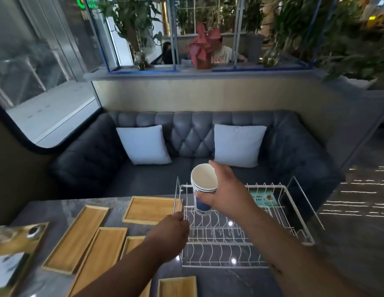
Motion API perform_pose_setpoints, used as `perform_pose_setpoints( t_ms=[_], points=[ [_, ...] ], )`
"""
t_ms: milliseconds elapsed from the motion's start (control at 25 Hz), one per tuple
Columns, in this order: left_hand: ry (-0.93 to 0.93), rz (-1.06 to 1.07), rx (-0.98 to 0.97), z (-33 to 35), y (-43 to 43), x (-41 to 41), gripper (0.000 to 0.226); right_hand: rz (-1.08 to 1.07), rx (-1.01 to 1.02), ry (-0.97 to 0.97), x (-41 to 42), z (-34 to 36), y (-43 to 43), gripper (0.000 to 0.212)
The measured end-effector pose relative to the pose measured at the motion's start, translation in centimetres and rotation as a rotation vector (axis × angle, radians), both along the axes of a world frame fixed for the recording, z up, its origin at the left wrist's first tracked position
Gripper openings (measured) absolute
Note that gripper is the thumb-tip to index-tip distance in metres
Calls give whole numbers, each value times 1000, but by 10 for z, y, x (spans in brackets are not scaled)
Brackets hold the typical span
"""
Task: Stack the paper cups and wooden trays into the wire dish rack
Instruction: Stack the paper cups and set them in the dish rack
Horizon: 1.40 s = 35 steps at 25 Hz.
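Your right hand's (227, 189) fingers (203, 198) are curled round a nested stack of paper cups (203, 179). The cups are white inside, with blue-lined rims and a dark blue lower wall. The stack hangs mouth up over the far left part of the white wire dish rack (219, 244). Your left hand (171, 239) grips the rack's left end wire. Wooden trays (151, 209) lie flat on the table (219, 279), left of the rack.

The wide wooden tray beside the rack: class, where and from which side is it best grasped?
Probably its left short rim, approached from above-left: the tray lies flat on the table, so only the raised rim offers purchase, and the wire rack crowds its right end.
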<state>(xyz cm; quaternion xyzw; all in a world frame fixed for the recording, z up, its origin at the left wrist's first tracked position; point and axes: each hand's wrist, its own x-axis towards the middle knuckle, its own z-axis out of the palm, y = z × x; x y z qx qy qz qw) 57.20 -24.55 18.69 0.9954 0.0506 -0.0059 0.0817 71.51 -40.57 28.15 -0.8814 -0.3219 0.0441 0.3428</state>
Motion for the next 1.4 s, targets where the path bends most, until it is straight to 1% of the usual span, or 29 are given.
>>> perform_pose_setpoints(
  t_ms=[200,400,600,680,800,880,960,1040,1120,1160,1200,1240,1320,1400],
  points=[
    [-27,-25,24,2,-3,1,22,16,-22,6,3,-18,18,98],
    [-37,-13,31,-1,-3,-1,20,69,-152,6,-1,-32,22,99],
    [-18,8,38,1,-4,-2,19,81,-195,53,-3,-22,18,116],
    [-1,9,18,5,-3,-2,21,61,-192,49,-6,-17,11,117],
    [47,-5,-51,17,-2,-3,23,19,-200,11,-6,-10,-8,113],
    [79,-30,-111,25,2,-3,24,-11,-199,-25,-13,-6,-21,106],
    [99,-49,-174,32,8,-7,25,-78,-201,-52,-25,-3,-33,91],
    [62,-72,-194,39,14,-13,23,-171,-194,-86,-41,2,-41,66],
    [-37,-90,-192,46,21,-23,20,-239,-215,-91,-61,8,-46,34],
    [-88,-110,-199,48,27,-31,20,-262,-241,-76,-74,9,-46,21],
    [-131,-143,-209,49,33,-39,20,-280,-267,-55,-89,9,-44,15],
    [-167,-185,-219,48,40,-46,21,-298,-288,-27,-105,9,-42,13],
    [-218,-269,-237,42,51,-61,23,-313,-311,31,-135,5,-34,11],
    [-213,-307,-249,31,59,-72,23,-300,-373,77,-163,-3,-28,12]
  ],
)
